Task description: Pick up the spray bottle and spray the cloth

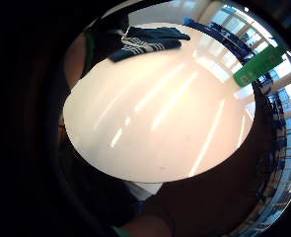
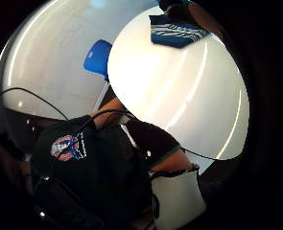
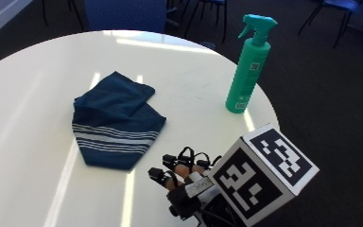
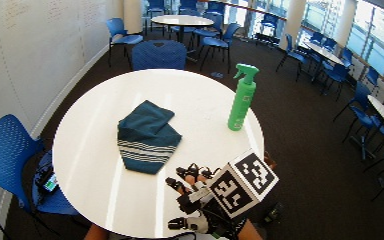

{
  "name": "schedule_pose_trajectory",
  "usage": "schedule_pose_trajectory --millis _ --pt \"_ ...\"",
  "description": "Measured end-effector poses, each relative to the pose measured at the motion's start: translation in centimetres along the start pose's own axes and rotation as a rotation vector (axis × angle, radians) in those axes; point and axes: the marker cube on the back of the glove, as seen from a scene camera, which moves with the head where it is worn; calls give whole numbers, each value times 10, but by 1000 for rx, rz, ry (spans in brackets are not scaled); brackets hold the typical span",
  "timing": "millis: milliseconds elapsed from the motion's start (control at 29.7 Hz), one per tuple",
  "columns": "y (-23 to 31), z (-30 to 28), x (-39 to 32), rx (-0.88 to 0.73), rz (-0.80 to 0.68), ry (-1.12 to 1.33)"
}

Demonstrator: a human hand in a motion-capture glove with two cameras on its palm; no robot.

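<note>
A round white desk (image 3: 30, 94) with a glossy top carries two things. A dark blue cloth (image 3: 115, 120) with white stripes across one end lies crumpled and folded near the middle of the desk. A green spray bottle (image 3: 249, 66) with a teal trigger head stands upright near the desk's edge, well apart from the cloth. Streaks of light reflect along the bare surface between them.

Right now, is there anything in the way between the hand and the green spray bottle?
No, nothing that shows. The gloved right hand hovers over the near edge of the white table, holding nothing. The spray bottle stands upright near the table's far right edge, with only bare tabletop between them. The blue cloth lies off to the side.
</note>
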Motion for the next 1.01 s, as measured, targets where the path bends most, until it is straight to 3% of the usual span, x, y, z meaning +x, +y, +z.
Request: schedule_pose_trajectory --millis 1009 --pt "-2 -3 7 34 29 -6"
